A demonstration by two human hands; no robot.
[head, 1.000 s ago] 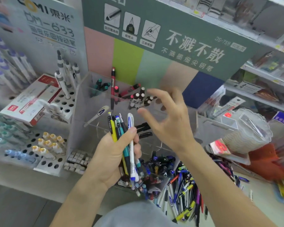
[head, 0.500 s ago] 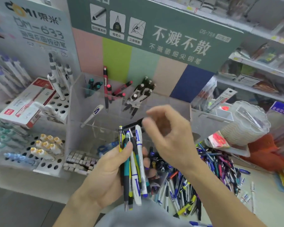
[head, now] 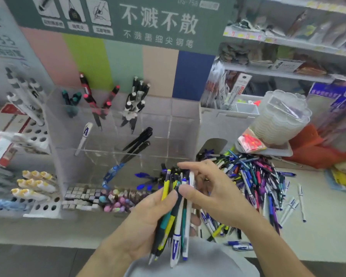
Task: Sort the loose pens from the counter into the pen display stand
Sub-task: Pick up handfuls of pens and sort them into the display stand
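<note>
Two hands are seen low in the view, over the front edge of the desk. A bundle of pens is held in the left hand, the fingers curled round the barrels so that its grip is closed on them; the pens stand roughly upright, their tips pointing down toward the person. The tops of these pens are being touched by the right hand, whose thumb and forefinger are bent toward the upper ends; whether one pen is actually pinched cannot be told from the blurred view. Behind the hands stands the clear pen display stand, divided into compartments: teal pens, red pens and black-and-white pens are kept in the back row, while a white pen and some black pens lean in the middle row. A blue pen lies in the front row. To the right of the stand, a heap of loose pens is spread on the desk, with a few white ones lying apart at its right edge.
</note>
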